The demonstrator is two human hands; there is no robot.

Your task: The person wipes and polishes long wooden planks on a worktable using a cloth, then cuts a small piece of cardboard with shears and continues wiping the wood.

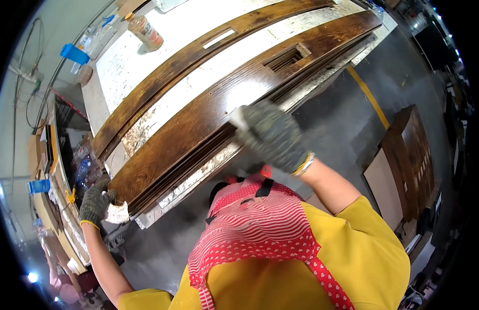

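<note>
A stack of dark brown stained wooden boards lies lengthwise across the table, its glossy top board pierced by a rectangular cutout near the far right. My right hand, in a grey-green knit glove, is at the near edge of the stack around its middle. Closed fingers there hold a small white cloth-like piece against the wood, slightly blurred. At the stack's left end is my left hand, gloved alike, its fingers curled on a crumpled white rag beside the board's corner.
Farther back lies a second row of brown boards on the stained white table. A bottle with an orange cap and a blue spray-bottle top stand at the far left. Brown panels lean at the right, beyond a yellow floor line.
</note>
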